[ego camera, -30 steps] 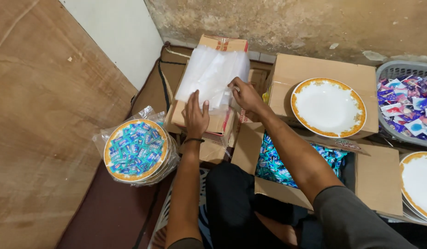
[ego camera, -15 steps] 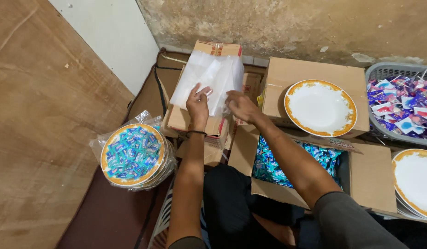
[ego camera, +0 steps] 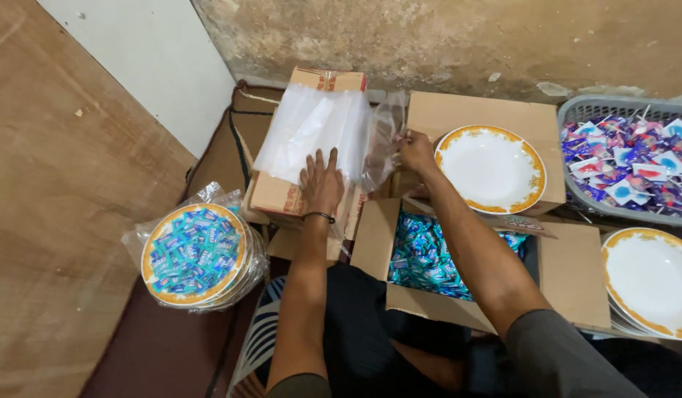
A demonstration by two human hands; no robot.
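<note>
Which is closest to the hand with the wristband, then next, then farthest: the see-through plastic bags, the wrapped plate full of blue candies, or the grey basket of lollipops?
From the left hand:
1. The stack of clear plastic bags, right under its fingers.
2. The wrapped gold-rimmed plate of blue candies, lower left.
3. The grey plastic basket of lollipops, far right.

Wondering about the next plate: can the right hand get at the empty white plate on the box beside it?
Probably yes: the right hand, pinching a clear bag, is just beside the white plate, with nothing between them.
</note>
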